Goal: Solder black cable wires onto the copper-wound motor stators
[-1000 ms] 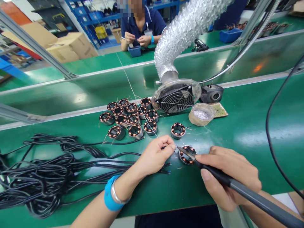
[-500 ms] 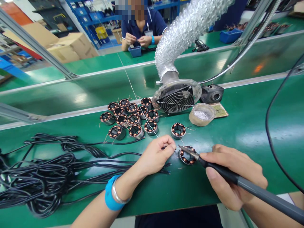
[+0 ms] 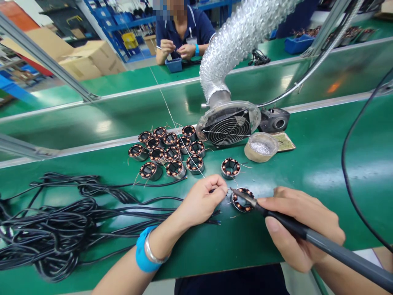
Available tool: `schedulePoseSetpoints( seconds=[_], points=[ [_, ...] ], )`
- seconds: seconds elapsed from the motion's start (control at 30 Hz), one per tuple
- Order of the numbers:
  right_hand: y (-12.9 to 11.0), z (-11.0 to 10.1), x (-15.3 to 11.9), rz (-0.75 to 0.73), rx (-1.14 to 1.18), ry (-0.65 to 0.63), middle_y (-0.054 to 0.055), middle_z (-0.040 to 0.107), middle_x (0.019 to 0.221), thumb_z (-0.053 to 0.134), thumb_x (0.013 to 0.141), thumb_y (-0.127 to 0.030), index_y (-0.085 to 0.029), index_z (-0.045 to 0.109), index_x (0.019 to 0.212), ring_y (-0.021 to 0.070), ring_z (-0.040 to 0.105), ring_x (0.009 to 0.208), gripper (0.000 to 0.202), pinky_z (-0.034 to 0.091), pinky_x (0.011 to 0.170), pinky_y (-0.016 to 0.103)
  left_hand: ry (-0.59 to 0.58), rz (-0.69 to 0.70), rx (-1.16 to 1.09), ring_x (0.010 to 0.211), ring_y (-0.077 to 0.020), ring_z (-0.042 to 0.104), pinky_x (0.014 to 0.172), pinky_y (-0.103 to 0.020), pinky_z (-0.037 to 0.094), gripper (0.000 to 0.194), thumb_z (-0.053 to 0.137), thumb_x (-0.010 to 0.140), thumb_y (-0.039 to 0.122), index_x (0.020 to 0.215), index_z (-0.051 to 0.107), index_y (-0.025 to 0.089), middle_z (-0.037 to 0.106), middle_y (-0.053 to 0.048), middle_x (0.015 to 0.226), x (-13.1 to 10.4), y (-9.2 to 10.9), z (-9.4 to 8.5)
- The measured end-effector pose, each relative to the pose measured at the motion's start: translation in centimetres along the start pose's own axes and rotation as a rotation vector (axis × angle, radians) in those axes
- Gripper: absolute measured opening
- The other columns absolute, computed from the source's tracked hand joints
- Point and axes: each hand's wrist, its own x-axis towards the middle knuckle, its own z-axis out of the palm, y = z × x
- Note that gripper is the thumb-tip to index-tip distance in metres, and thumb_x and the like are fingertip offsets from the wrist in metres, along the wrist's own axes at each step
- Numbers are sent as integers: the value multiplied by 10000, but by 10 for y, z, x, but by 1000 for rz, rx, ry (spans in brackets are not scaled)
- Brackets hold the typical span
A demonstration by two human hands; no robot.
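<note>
My right hand grips a soldering iron like a pen. Its metal tip slants left over a copper-wound motor stator and ends close to my left fingertips. My left hand is closed in a pinch. A thin line of solder wire runs down from above into it, and a short dark piece, perhaps a cable end, shows between the fingers. What exactly touches the tip is too small to tell. Another stator stands just behind.
Several stators cluster at left centre. Black cables lie coiled on the left. A fume extractor fan with a foil duct stands behind, beside a round tub and iron holder. A co-worker sits opposite.
The iron and my right hand have shifted very slightly left. My left hand keeps its pinch in the same place. Across the bench, the co-worker's hand has risen slightly.
</note>
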Motion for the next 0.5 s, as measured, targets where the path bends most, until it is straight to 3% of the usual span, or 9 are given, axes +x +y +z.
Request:
schedulePoseSetpoints(
  seconds=[0.17, 0.5],
  points=[
    [2, -2, -3, 1, -2, 28, 26, 626, 647, 568, 747, -79, -146, 679, 1008, 153, 556, 503, 291, 462, 466, 318, -2, 2, 5, 536, -83, 301, 511, -216, 246, 162, 506, 859, 286, 739, 498, 177, 372, 77, 597, -1, 0, -1],
    [4, -2, -1, 21, -7, 21, 16, 608, 637, 565, 761, -95, -163, 675, 1004, 147, 550, 509, 275, 438, 458, 312, 4, 4, 1, 539, -86, 305, 516, -220, 249, 160, 508, 854, 288, 738, 503, 178, 378, 75, 594, -1, 0, 0]
  ],
)
